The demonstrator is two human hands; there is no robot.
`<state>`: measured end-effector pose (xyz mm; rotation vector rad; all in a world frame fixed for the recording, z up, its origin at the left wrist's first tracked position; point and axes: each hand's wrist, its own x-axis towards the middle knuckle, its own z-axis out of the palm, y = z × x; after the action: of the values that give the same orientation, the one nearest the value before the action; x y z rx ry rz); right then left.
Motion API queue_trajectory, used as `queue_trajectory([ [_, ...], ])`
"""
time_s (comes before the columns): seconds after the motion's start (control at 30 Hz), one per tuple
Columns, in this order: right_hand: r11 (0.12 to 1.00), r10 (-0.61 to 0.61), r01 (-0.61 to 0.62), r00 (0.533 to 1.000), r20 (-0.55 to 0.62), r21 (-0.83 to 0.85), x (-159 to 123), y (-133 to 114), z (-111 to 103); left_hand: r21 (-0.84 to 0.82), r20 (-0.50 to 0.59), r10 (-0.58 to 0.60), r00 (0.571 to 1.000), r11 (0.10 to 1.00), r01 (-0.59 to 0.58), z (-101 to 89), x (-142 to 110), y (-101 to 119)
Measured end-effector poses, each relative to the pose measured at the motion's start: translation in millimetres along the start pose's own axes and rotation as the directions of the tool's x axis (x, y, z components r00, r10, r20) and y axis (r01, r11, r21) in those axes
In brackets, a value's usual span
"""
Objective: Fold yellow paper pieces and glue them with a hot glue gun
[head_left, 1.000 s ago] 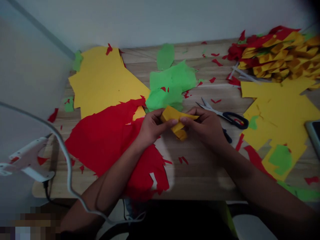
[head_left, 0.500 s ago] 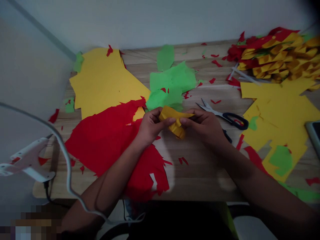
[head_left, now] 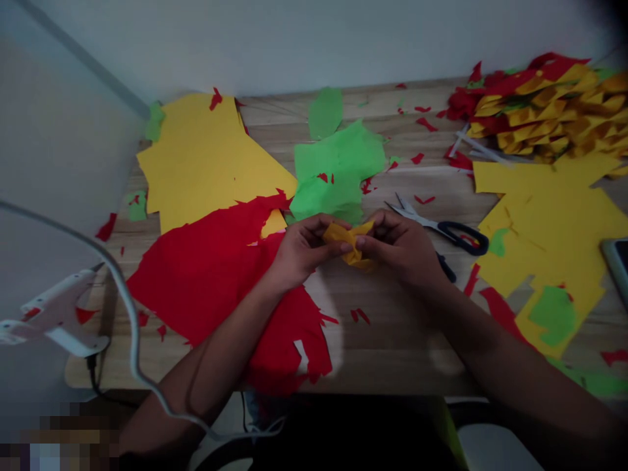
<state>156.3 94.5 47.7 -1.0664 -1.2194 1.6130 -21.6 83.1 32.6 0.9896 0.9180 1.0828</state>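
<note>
and we're looking at a pale grey wall (head_left: 304, 46) across the back, in dim light! a darker band (head_left: 83, 60) slants down from the upper left towards the wooden table (head_left: 392, 360), and what a grain we see, streaks running side to side! near left, we spot its rounded corner (head_left: 76, 378); below right, a pale seat-like shape (head_left: 495, 446), partly hidden.

head-worn view, forward and down onto the table (head_left: 392, 353)
</note>
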Motion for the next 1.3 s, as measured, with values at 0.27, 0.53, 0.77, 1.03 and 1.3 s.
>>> queue_trajectory([
  [0.27,0.965,-0.155,0.15,0.988,-0.007,-0.216,-5.3,-0.5,-3.2,0.018,-0.025,0.027,0.999,0.999,-0.027,-5.0,1.5,-7.8],
  [0.53,0.898,-0.193,0.166,0.981,-0.027,-0.407,-9.4,-0.6,3.2,0.023,-0.107,0.02,0.994,1.0,-0.018,-4.6,1.6,-9.0],
  [0.77,0.779,-0.294,0.255,0.955,0.026,-0.573,-11.7,4.2,0.2,0.143,-0.082,0.062,0.995,0.988,-0.05,-4.6,0.2,-7.3],
  [1.03,0.78,-0.302,0.269,0.953,0.037,-0.565,-13.2,2.7,1.9,0.13,-0.103,0.093,0.99,0.988,-0.079,-2.2,-0.1,-4.9],
  [1.3,0.926,-0.231,0.195,0.97,-0.076,-0.324,-9.1,7.9,-0.4,0.039,-0.076,0.072,0.994,0.997,-0.069,-2.7,3.8,-7.8],
])
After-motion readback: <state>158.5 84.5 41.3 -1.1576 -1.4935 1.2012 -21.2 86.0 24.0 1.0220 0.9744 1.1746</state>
